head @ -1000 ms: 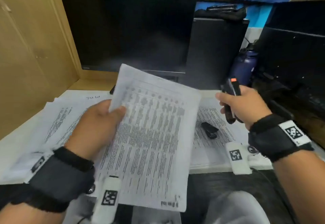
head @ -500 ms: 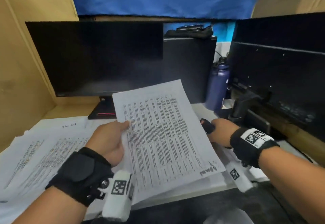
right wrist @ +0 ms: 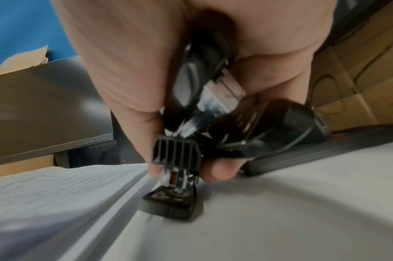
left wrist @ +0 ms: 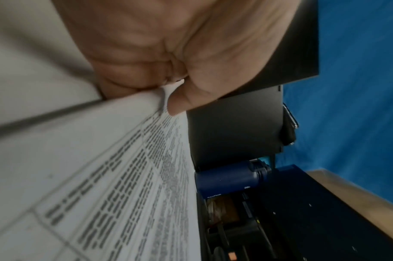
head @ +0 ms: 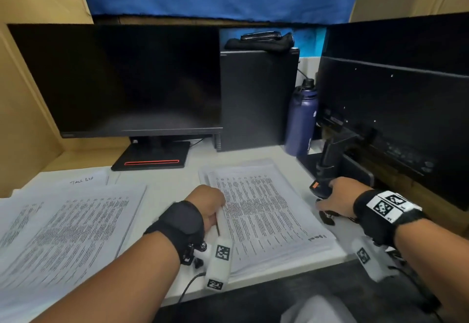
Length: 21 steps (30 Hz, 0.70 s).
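Note:
A printed sheet (head: pixel 264 216) lies on top of a paper stack on the white desk (head: pixel 172 183), right of centre. My left hand (head: pixel 208 203) pinches that sheet at its left edge; the left wrist view shows the thumb and a finger of the left hand (left wrist: pixel 179 98) closed on the sheet (left wrist: pixel 128 176). My right hand (head: pixel 335 198) grips a black stapler (head: pixel 320 187) with an orange end, just right of the stack. In the right wrist view the stapler (right wrist: pixel 191 109) points down from my right hand (right wrist: pixel 184 171), and its nose touches the desk beside the stack's edge.
A dark monitor (head: pixel 121 79) stands at the back left, with a black computer tower (head: pixel 256 99) and a blue bottle (head: pixel 300 117) to its right. A second monitor's back (head: pixel 396 109) fills the right side. More printed papers (head: pixel 63 226) cover the desk's left part.
The sheet was held up in the air and now lies on the right stack, still pinched by the left hand. My right hand has come down to the desk with the stapler.

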Motion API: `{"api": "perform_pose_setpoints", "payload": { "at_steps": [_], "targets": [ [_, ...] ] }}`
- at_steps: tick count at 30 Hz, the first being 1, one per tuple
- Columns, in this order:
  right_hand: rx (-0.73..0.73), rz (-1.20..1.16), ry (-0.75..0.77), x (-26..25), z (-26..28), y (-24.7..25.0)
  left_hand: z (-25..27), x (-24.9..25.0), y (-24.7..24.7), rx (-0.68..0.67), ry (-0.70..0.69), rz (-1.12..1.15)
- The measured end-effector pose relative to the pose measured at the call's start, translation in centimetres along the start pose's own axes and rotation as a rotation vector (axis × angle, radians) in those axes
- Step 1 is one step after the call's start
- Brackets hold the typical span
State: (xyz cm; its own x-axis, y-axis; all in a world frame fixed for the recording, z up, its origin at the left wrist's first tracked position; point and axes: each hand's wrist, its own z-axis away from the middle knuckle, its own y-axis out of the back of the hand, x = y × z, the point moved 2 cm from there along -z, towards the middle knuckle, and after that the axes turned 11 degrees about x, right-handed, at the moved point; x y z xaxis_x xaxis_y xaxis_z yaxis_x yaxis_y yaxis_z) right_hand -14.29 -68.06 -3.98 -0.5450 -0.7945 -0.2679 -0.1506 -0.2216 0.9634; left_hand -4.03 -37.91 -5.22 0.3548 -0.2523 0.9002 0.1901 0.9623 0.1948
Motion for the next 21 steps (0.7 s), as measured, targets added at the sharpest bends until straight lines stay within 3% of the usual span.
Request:
{"api": "perform_pose_setpoints", "payload": {
  "at_steps": [8,15,19,21],
  "targets": [
    [-0.01,0.044,-0.004,-0.9,-0.4,-0.8,4.0,1.2,4.8,0.027,-0.272,-0.364],
    [0.048,0.251,0.088,-2.8,0.8,1.2,6.8,-1.0,15.7,0.146,-0.394,-0.609],
    [0.182,0.334,0.287,-8.2,4.8,3.1,5.2,-2.2,25.6,0.383,-0.346,-0.89],
    [0.192,0.214,0.39,-11.7,7.1,2.9,3.7,-3.1,30.7,0.497,-0.213,-1.131]
  ]
}}
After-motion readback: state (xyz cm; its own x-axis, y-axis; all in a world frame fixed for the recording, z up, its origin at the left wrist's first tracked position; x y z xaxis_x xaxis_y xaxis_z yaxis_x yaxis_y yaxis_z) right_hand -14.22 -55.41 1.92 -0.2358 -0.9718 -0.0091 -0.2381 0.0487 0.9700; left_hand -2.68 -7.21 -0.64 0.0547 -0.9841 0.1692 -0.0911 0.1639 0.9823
